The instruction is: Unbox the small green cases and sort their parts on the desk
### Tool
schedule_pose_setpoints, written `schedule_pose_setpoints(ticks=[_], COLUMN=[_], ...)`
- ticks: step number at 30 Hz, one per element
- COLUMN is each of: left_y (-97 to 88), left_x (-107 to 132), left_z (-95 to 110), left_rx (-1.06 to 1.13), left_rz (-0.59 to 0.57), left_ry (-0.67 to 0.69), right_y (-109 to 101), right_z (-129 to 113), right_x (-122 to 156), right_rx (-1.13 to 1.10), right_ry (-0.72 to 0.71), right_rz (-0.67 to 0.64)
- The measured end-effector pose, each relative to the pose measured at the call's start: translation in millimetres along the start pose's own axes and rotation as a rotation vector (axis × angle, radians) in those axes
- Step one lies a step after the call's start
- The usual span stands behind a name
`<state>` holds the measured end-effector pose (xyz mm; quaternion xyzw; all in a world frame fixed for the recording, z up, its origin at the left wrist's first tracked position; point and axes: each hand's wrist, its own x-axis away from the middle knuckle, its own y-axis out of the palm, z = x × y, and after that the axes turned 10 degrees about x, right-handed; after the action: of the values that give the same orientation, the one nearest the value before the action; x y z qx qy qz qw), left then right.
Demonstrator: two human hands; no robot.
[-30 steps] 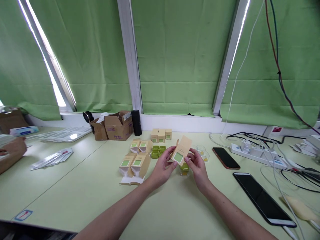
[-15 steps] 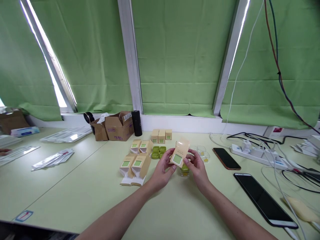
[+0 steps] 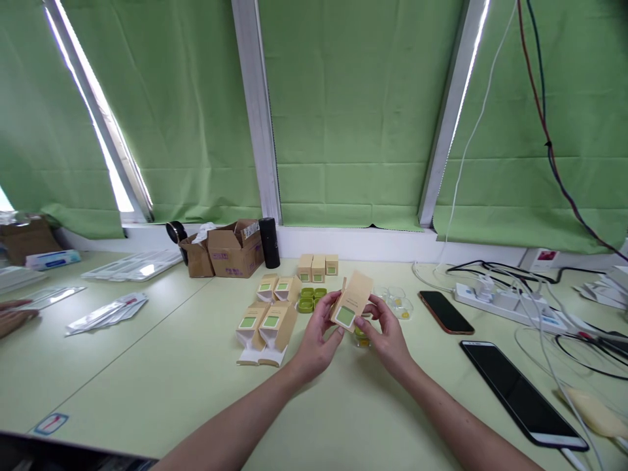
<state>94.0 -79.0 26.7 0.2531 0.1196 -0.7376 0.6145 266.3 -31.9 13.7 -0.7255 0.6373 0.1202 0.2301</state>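
My left hand (image 3: 318,335) and my right hand (image 3: 387,332) both grip a small tan carton (image 3: 351,301) with a green square window, held tilted above the pale green table (image 3: 161,366). Its top flap stands open. Under it, partly hidden by my right hand, sits a small green jar (image 3: 360,335). Just left lie several open tan cartons (image 3: 267,322). Behind them are green jars (image 3: 311,298) and three closed tan boxes (image 3: 318,265).
Two dark phones (image 3: 445,311) (image 3: 521,393) lie to the right, beside a power strip (image 3: 500,296) with tangled cables. Brown cardboard boxes (image 3: 226,248) and a black cylinder (image 3: 269,241) stand by the window ledge. Another person's hand (image 3: 14,316) rests at far left near plastic sleeves (image 3: 108,310).
The carton has tilted and shifted slightly in my hands, staying over the green jar. The other person's hand at far left left the view, then came back.
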Motion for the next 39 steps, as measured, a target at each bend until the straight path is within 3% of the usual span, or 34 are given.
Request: schedule_pose_setpoints(ticks=[22,39], left_y=[2.9,5.4], left_x=[1.8,2.5], left_z=[0.9,4.8], left_rx=[0.020,-0.005], left_rz=[0.005,-0.031], left_ry=[-0.041,-0.048], right_y=[0.7,-4.3], right_z=[3.0,0.5], right_x=[4.0,-2.7], right_rx=[-0.012,-0.018], right_ry=[0.013,0.043], right_rz=[0.043,-0.003])
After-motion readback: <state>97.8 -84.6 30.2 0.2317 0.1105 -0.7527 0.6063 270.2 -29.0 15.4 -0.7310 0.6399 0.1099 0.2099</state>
